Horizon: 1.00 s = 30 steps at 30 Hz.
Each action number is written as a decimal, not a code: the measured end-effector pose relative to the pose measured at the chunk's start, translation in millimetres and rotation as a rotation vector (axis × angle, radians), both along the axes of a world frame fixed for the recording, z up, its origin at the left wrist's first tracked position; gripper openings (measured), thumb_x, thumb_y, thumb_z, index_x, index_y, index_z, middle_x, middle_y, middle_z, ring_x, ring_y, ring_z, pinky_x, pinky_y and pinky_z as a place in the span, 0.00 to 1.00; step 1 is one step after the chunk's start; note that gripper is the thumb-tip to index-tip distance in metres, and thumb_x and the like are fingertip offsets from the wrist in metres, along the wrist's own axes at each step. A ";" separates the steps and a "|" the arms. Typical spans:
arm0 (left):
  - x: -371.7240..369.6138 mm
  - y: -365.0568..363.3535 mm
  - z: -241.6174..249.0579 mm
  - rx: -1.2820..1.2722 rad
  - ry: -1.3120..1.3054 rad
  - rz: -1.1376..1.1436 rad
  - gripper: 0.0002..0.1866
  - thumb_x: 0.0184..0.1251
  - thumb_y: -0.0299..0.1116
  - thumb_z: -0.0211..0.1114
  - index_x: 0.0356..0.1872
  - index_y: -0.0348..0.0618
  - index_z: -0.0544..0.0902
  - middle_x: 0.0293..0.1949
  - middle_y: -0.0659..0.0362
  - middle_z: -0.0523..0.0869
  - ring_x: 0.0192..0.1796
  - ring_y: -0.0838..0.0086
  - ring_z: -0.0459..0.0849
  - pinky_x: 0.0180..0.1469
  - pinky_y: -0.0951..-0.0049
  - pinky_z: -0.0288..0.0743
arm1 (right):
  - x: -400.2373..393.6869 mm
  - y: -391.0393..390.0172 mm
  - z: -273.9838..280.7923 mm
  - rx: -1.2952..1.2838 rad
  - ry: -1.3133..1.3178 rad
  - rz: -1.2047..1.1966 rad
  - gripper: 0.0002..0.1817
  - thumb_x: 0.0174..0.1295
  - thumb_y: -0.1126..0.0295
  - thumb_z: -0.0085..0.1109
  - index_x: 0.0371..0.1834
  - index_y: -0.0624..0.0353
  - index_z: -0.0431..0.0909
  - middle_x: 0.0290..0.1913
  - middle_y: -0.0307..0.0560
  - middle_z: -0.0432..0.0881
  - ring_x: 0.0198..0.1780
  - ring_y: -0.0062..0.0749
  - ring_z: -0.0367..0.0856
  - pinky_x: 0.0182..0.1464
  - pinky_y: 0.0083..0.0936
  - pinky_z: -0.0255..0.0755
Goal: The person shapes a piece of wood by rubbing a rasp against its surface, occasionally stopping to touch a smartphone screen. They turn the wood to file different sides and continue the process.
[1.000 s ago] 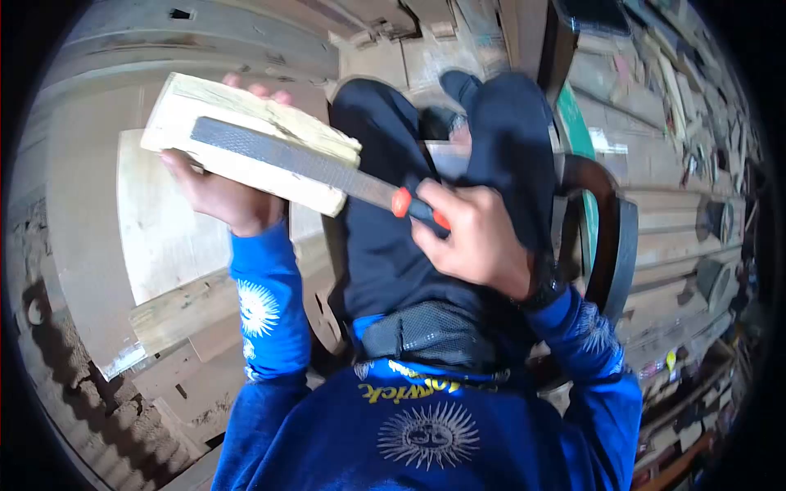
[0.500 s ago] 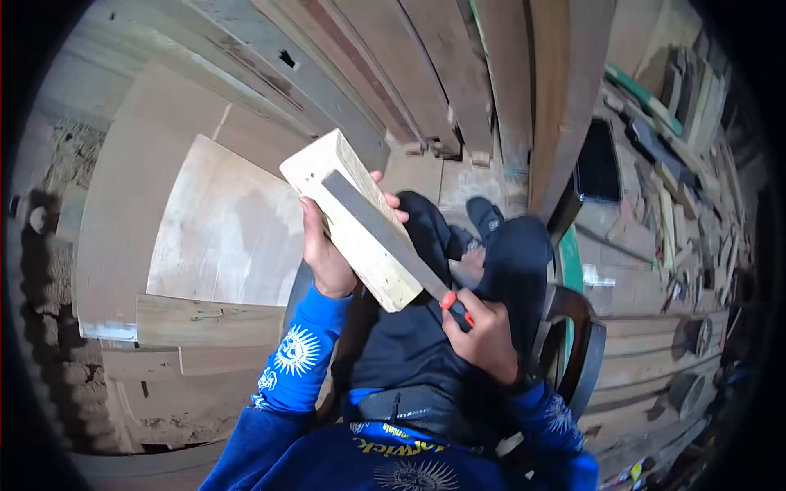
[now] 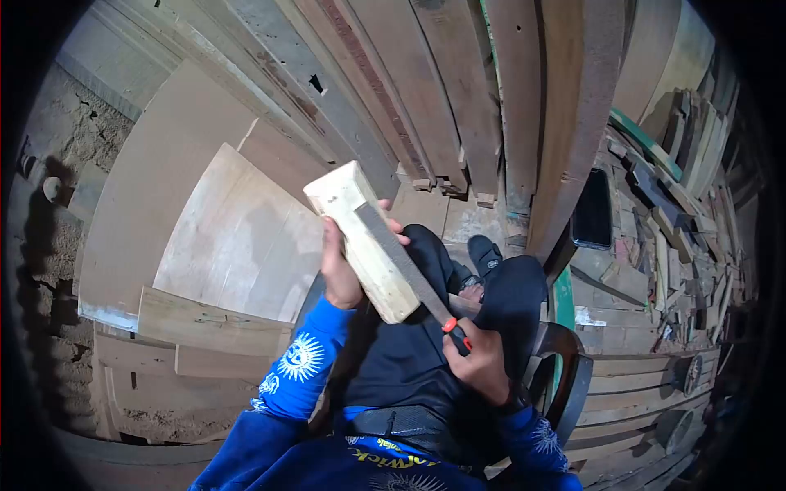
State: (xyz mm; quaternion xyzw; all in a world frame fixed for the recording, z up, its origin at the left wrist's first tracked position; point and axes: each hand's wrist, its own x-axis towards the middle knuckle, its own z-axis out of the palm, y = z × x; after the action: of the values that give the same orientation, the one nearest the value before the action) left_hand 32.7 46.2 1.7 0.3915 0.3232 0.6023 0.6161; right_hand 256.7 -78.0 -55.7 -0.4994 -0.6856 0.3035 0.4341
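Workshop is packed: long planks and boards lean up across the whole top of the view, from about 10 o'clock round to 1 o'clock. There's a big pale curved panel over at 9 o'clock, and a heap of offcuts stacked out at 3 o'clock. No proper surface in play here. The person is sitting in a dark chair with legs stretched toward 12 o'clock, working in the lap.

The wood block sits dead centre, tilted so one end points up toward 11 o'clock and the other drops toward 5 o'clock. The left hand grips it from the 9 o'clock side, fingers wrapped round behind, with a couple of tips peeking over the far edge. The right hand is closed tight round the orange-and-black handle of a flat file, and the blade lies flat along the block's upper face, running nearly its full length.

As for progress, I'd say it's somewhere mid-filing. The block's corners look softened, and the face under the file looks fairly even. That said, I can't make out fresh dust or a clear before-and-after on the surface grain, so how much has come off is anybody's guess. The end face at 11 o'clock looks rough and blotchy, and the other sides are hidden behind the hand, so I can't tell whether those have been touched at all. Looks to me like there's more smoothing left than done.
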 end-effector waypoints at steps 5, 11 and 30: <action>11.0 -5.8 5.2 0.014 0.011 0.038 0.52 0.76 0.75 0.32 0.73 0.28 0.66 0.49 0.42 0.85 0.47 0.52 0.88 0.53 0.54 0.83 | -0.4 3.1 14.9 -0.073 0.061 -0.019 0.06 0.57 0.76 0.68 0.34 0.60 0.79 0.20 0.52 0.78 0.20 0.48 0.81 0.23 0.36 0.70; 0.7 0.1 -3.0 0.009 0.010 -0.038 0.53 0.76 0.75 0.32 0.71 0.27 0.70 0.47 0.43 0.85 0.48 0.54 0.87 0.54 0.56 0.83 | -2.9 2.9 13.0 -0.078 0.048 -0.003 0.06 0.57 0.76 0.67 0.36 0.60 0.80 0.18 0.51 0.76 0.20 0.47 0.82 0.23 0.36 0.71; -4.6 -0.4 -4.4 0.012 0.009 -0.055 0.50 0.77 0.74 0.33 0.73 0.31 0.68 0.48 0.45 0.86 0.49 0.54 0.87 0.56 0.55 0.83 | 2.7 3.3 9.2 -0.173 -0.005 0.009 0.09 0.55 0.74 0.66 0.40 0.59 0.82 0.18 0.49 0.77 0.20 0.44 0.82 0.24 0.35 0.71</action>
State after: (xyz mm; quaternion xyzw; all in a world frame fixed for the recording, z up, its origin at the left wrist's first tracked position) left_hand 28.1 45.7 -2.7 0.4067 0.3115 0.5853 0.6285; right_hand 259.4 -74.7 -46.5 -0.5325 -0.6602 0.3625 0.3863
